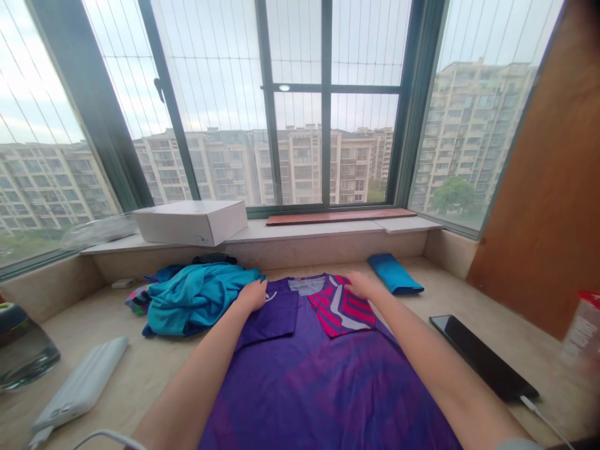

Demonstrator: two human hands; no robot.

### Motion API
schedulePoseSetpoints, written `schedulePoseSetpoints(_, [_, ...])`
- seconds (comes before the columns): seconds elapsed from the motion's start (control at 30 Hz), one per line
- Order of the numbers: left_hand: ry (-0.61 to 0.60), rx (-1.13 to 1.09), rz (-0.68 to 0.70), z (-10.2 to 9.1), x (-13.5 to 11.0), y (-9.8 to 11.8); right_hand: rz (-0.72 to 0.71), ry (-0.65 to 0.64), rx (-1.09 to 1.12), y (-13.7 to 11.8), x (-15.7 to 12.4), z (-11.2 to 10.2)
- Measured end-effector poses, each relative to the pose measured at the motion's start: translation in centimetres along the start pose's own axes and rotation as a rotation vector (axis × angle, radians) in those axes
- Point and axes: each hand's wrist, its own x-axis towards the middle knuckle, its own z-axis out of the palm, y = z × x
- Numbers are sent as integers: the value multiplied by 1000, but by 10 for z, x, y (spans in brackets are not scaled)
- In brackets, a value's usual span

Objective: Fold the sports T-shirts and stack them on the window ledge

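A purple T-shirt (323,381) lies spread on the beige ledge, its neckline toward the window. Both sleeves are folded inward over its chest: the left one is plain purple, while the right one (341,306) has pink stripes and a pale zigzag. My left hand (254,294) is closed on the shirt's left shoulder edge, its fingertips partly hidden. At the right shoulder edge, my right hand (360,285) has its fingers closed on the cloth. A crumpled heap of teal clothes (192,297) sits just left of my left hand. A folded blue cloth (395,274) lies beyond my right hand.
A black phone (482,356) with a cable lies at right, near a clear red-topped container (581,337). On the left are a white power bank (82,384) and a water bottle (25,350). A white box (187,223) and a reddish board (340,217) rest on the windowsill.
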Motion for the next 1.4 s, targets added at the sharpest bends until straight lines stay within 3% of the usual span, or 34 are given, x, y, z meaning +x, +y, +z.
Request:
schedulePoseSetpoints(0.23, [-107,36,-48,-6,13,-27,79,-123,-154,10,23,18])
schedulePoseSetpoints(0.47, [-110,26,-78,-7,17,-34,157,-200,-224,22,39,25])
schedulePoseSetpoints(0.9, [-45,-27,-33,-4,7,-32,252,-127,-217,24,34,26])
schedulePoseSetpoints(1.03, [36,-41,-58,-1,11,-34,228,-86,-209,18,36,25])
schedulePoseSetpoints(1.13, [143,-61,-116,-10,25,-33,196,-10,-196,13,50,15])
schedulePoseSetpoints(1.3, [407,-116,-177,-59,47,-26,105,233,-142,1,77,-32])
schedulePoseSetpoints(1.4, [533,-160,-122,-83,33,-24,-11,285,-91,-1,61,-57])
